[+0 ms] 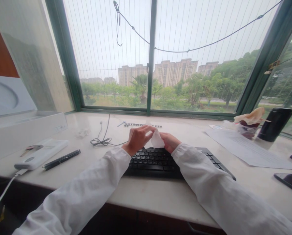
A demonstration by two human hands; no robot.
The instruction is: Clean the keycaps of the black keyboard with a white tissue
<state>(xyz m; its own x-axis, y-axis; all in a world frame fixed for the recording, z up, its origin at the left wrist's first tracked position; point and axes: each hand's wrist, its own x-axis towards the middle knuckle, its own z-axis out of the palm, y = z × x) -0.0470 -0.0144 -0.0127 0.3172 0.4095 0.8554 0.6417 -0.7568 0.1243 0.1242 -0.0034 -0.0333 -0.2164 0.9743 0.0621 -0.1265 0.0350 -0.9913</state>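
Observation:
Above the far part of a black keyboard (151, 162), a small white tissue (157, 140) hangs between my two hands. My left hand (138, 138) has its fingers bent and pinches the tissue's left upper edge. On the other side my right hand (170, 142) grips it, with most of those fingers hidden behind the tissue and the sleeve. A row of loose dark keycaps (138, 125) lies just beyond my hands, along with a small blue tool (121, 124).
To the left are a coiled cable (100, 141), a black pen (61, 160), a white power bank (44, 153) with keys on it, and a white box (26, 130). Papers (243, 148), a black cylinder (275, 124) and a phone (291, 181) are at right. A window stands behind.

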